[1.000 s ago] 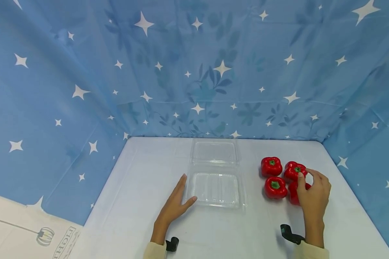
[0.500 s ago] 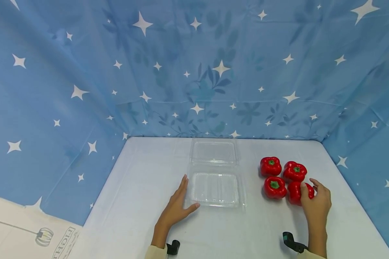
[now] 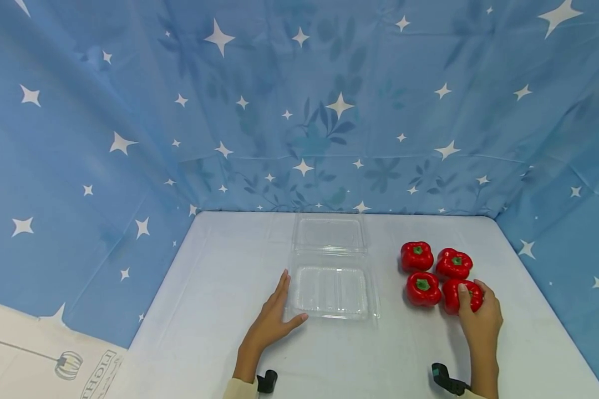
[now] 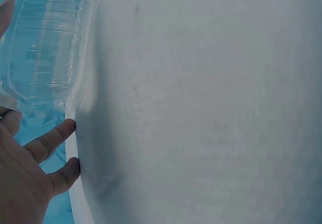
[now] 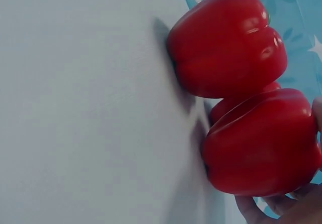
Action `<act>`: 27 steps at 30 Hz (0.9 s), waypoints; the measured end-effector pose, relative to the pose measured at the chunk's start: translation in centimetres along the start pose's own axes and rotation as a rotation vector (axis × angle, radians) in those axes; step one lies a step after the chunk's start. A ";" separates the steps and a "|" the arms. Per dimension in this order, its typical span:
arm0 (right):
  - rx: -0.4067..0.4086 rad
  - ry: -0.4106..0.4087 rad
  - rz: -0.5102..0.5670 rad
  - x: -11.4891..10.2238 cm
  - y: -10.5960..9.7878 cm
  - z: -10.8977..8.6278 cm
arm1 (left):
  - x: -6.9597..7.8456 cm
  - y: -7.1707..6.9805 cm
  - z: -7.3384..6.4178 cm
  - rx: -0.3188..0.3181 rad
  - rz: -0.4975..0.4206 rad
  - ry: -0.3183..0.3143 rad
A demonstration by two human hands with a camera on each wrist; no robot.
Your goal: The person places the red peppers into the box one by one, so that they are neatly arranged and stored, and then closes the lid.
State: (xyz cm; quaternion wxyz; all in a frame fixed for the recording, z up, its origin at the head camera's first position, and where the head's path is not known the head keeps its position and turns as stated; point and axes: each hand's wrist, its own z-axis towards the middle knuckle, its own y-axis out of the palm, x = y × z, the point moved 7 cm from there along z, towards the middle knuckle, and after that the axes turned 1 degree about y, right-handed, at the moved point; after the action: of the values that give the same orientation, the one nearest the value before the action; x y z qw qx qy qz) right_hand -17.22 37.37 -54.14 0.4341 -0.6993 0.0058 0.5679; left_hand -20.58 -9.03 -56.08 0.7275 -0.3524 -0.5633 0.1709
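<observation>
Blue star-print curtain and white table same as half a second ago; what differs is the right hand. Earlier its fingers stood out past the right side of the front-right red pepper; now they've closed in and the thumb lies over the pepper's top. Left hand, clear container and the other peppers unchanged.

Curtain runs along the back and both sides, with pale four-point stars and leaf shapes; cream cloth with lamp drawing at lower left. Container sits mid-table, lid folded open toward the back edge.

Four peppers right of it, close-set two by two: rear-left pepper, rear-right pepper, front-left pepper, plus the front-right one in the right hand. Green stems show on top of the other three.

Left hand: fingers straight, thumb spread well apart, at the container's left side; touching or just beside, can't tell. Right hand: grips the front-right pepper, thumb on top, fingers curled around the right side; right wrist view shows fingertips against its skin. Lifted or resting on the table, can't tell. Cream sleeves, black device at each wrist.
</observation>
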 end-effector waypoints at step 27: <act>-0.284 0.006 0.086 1.7 1.3 -0.3 | 0.2 -0.1 0.0 0.009 -0.028 0.013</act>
State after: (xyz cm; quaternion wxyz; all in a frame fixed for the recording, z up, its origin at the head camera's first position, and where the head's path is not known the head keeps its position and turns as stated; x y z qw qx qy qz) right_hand -16.97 37.22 -56.31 0.3063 -0.7544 -0.0433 0.5789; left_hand -20.50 -9.00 -55.92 0.7349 -0.3425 -0.5628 0.1611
